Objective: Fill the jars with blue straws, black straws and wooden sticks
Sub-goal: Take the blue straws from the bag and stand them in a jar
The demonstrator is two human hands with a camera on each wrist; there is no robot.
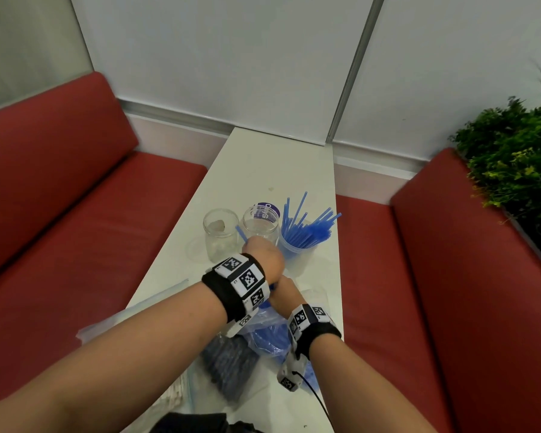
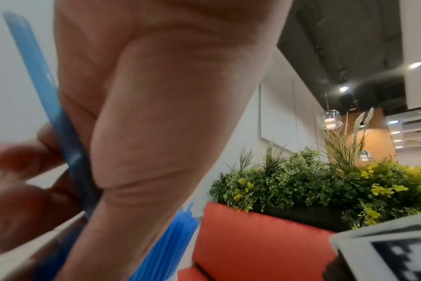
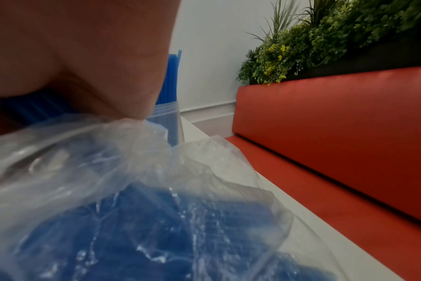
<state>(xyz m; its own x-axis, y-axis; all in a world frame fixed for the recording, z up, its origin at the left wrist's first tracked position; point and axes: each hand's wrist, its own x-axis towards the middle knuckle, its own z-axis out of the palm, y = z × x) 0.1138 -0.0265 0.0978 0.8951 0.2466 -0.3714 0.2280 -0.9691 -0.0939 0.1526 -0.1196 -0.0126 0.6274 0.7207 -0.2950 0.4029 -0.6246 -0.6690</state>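
left hand (image 1: 264, 256) pinching one thin blue plastic straw (image 1: 241, 234) right by the two empty clear glass jars (image 1: 221, 234) | right hand (image 1: 286, 296) grabbing the crinkly clear plastic bag of blue straws (image 1: 270, 337) on the white worktop (image 1: 263, 170) | third jar (image 1: 297, 250) already stuffed with blue straws

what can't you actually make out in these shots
- Right hand fingers: the head view hides them behind the left wrist; its wrist view is blurred by the plastic bag.
- Left hand: how many blue straws it grips, its wrist view is smeared.
- Sticks bag: hidden under the left forearm.
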